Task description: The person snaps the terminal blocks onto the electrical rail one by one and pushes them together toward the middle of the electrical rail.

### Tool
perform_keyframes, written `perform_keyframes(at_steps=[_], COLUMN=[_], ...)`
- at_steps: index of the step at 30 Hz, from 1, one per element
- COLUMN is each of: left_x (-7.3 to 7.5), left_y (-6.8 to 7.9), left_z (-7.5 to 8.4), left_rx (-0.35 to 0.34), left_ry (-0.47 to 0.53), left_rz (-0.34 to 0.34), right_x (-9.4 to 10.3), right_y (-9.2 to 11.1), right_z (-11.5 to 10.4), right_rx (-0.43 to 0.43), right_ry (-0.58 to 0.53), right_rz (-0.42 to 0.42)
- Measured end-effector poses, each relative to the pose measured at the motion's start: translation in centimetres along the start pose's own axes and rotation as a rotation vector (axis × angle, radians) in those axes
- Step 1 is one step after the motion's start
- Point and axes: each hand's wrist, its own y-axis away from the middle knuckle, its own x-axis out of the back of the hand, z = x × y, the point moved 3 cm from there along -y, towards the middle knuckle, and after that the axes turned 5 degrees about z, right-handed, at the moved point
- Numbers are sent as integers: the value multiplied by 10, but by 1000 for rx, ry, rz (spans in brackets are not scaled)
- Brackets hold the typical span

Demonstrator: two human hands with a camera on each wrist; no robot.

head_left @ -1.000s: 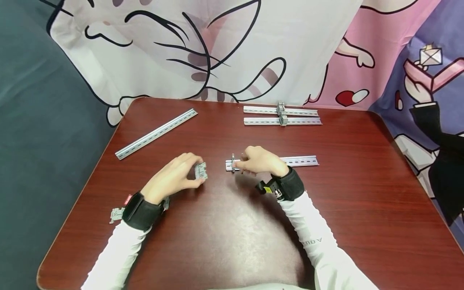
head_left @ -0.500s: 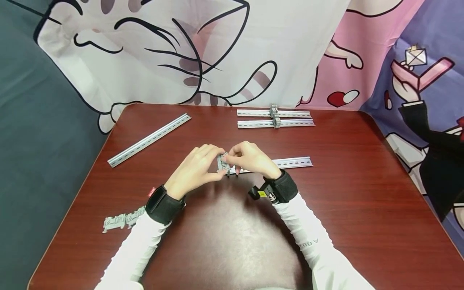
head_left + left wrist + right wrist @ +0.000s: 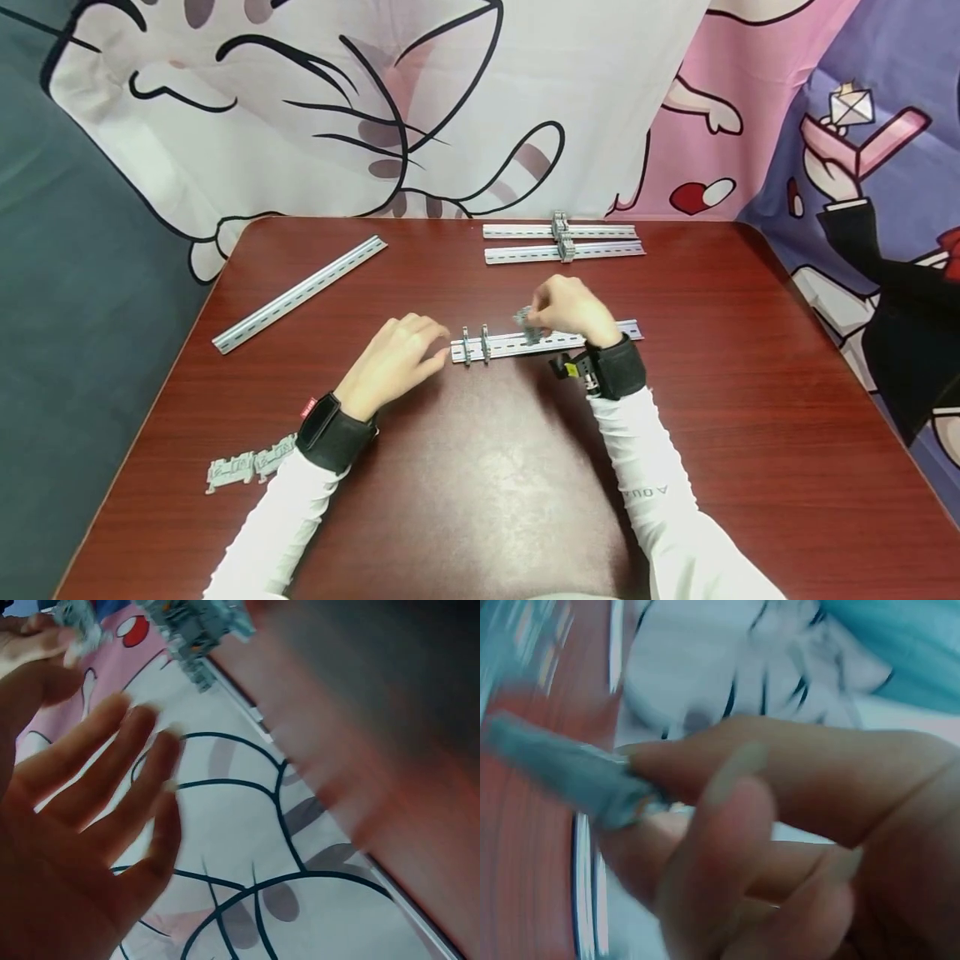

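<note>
My right hand [image 3: 573, 308] pinches a grey terminal block [image 3: 528, 323] between thumb and finger, over the middle of a slotted metal DIN rail [image 3: 502, 344]. In the right wrist view the terminal block [image 3: 570, 772] is blurred. Two thin grey clips [image 3: 485, 343] stand upright across the rail near its left end. Just left of that end is my left hand [image 3: 393, 362], holding nothing. The left wrist view shows the fingers of the left hand [image 3: 97, 802] apart and loosely bent.
Several grey terminal blocks [image 3: 231, 472] lie by my left forearm, partly covered by it. A bare rail [image 3: 300, 294] lies slanted at the back left. Two more rails [image 3: 517, 255] lie at the back, bridged by grey blocks [image 3: 564, 240]. A patterned cloth [image 3: 450, 108] hangs behind the table.
The terminal block has passed from my left hand to my right at the rail's left end. The right hand has since moved right with it; the left has drawn back slightly.
</note>
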Motion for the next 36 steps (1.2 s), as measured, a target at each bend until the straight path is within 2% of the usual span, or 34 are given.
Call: perform_keyframes(at_steps=[4, 8, 13, 15, 22, 28, 36], left_x=[-12, -21, -26, -28, -33, -36, -37], left_y=[2, 3, 3, 2, -1, 0, -1], left_z=[-5, -3, -1, -1, 3, 4, 5], left_rx=[16, 25, 85, 100, 101, 95, 76], left_ry=[27, 43, 22, 20, 13, 11, -5], left_rz=[-164, -294, -444, -480, -514, -525, -496], right_x=[11, 13, 14, 15, 11, 9, 5], right_y=[-3, -7, -8, -7, -10, -13, -17], right_z=[33, 58, 70, 71, 72, 76, 80], right_rx=[-114, -210, -280, -295, -310, -320, -304], right_ry=[119, 162, 190, 196, 198, 159, 104], right_rz=[43, 17, 18, 28, -8, -14, -40])
